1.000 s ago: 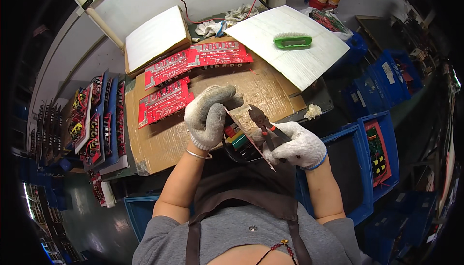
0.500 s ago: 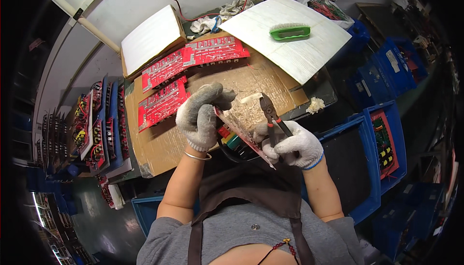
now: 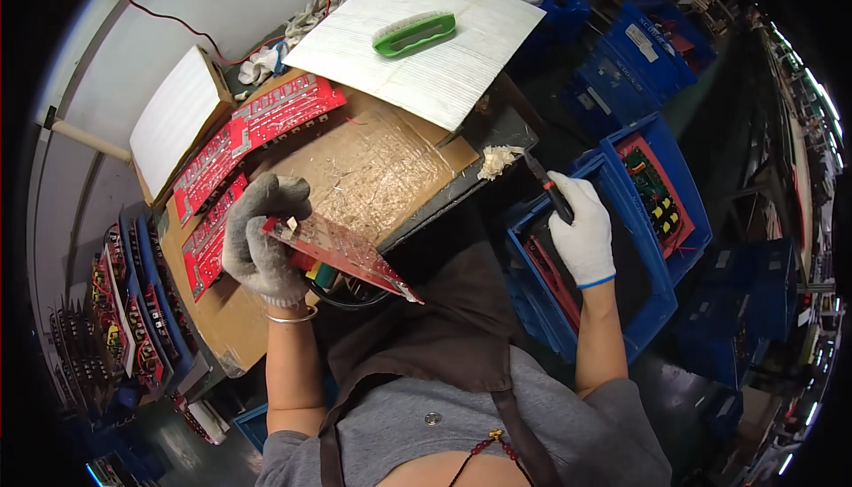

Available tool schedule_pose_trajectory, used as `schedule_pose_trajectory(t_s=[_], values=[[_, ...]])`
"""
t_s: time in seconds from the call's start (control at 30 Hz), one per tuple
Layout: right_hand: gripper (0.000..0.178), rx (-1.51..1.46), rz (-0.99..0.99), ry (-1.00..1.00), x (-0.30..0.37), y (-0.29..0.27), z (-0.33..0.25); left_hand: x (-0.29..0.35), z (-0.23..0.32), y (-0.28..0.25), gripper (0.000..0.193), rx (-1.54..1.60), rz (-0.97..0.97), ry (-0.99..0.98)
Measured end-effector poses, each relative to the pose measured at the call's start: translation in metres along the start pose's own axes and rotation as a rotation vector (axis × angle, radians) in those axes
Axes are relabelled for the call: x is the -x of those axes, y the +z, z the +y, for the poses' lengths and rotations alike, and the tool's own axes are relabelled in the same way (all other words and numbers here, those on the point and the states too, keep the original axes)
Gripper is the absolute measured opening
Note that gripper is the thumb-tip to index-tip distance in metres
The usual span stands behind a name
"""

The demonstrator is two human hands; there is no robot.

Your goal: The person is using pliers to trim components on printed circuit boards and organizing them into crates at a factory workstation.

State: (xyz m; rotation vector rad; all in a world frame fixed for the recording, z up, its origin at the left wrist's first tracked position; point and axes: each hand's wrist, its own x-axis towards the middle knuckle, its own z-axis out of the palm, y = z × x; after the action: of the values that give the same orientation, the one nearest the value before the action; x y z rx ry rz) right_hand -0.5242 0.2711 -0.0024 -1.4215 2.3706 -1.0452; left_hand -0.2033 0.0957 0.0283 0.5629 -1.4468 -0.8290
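My left hand (image 3: 262,243), in a soiled white work glove, grips a red circuit board (image 3: 342,252) by its far left edge. The board is held tilted above the front of the table, and parts on its underside partly show. Out to the right, past the table edge, my gloved right hand (image 3: 581,234) is closed around dark cutting pliers (image 3: 552,192) with black and red handles. Their jaws reach a cream-coloured crumpled lump (image 3: 499,164) on the table corner; whether they pinch it I cannot tell. A small pale bit (image 3: 292,222) shows near my left fingers.
Several red circuit boards (image 3: 284,110) lie on the cardboard (image 3: 382,163). A green brush (image 3: 414,34) rests on a white sheet (image 3: 479,52) behind. Blue bins (image 3: 652,287) stand at the right, one holding a populated board (image 3: 652,190). More boards stand upright at the left (image 3: 133,292).
My right hand has moved away from the board to the right, carrying the pliers to the cream lump. My left hand still holds the board. The whole view has turned toward the right.
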Motion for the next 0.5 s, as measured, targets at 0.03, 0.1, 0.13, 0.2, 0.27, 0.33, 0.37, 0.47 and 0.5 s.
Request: schedule_pose_trajectory(t_s=[0.03,0.1,0.13,0.2,0.27,0.33,0.37,0.47,0.5], values=[[0.052,0.163,0.056,-0.021,-0.001,0.000,-0.002,0.000,0.001,0.002,0.049,0.005,-0.001,-0.003],[0.050,0.356,0.047,-0.073,-0.005,0.006,-0.003,-0.001,0.002,0.006,0.048,-0.010,-0.008,-0.002],[0.052,0.478,-0.044,-0.089,-0.006,0.009,-0.006,-0.001,0.002,0.006,0.048,-0.008,-0.009,-0.004],[0.054,0.602,-0.136,-0.102,-0.010,0.009,-0.006,-0.002,0.000,0.007,0.046,-0.020,-0.015,0.028],[0.057,0.671,-0.159,-0.144,-0.013,0.006,-0.009,0.000,0.003,0.009,0.045,-0.018,0.000,0.008],[0.060,0.733,-0.164,-0.187,-0.016,0.007,-0.007,0.000,0.004,0.009,0.044,-0.010,0.015,-0.009],[0.060,0.733,-0.164,-0.187,-0.014,0.007,-0.007,-0.001,0.004,0.009,0.043,-0.023,-0.003,0.013],[0.064,0.706,-0.195,-0.176,-0.009,0.006,-0.010,0.000,0.007,0.012,0.043,-0.032,-0.027,0.023],[0.067,0.725,-0.183,-0.183,-0.007,0.009,-0.008,0.001,0.007,0.014,0.042,-0.030,-0.034,0.012]])
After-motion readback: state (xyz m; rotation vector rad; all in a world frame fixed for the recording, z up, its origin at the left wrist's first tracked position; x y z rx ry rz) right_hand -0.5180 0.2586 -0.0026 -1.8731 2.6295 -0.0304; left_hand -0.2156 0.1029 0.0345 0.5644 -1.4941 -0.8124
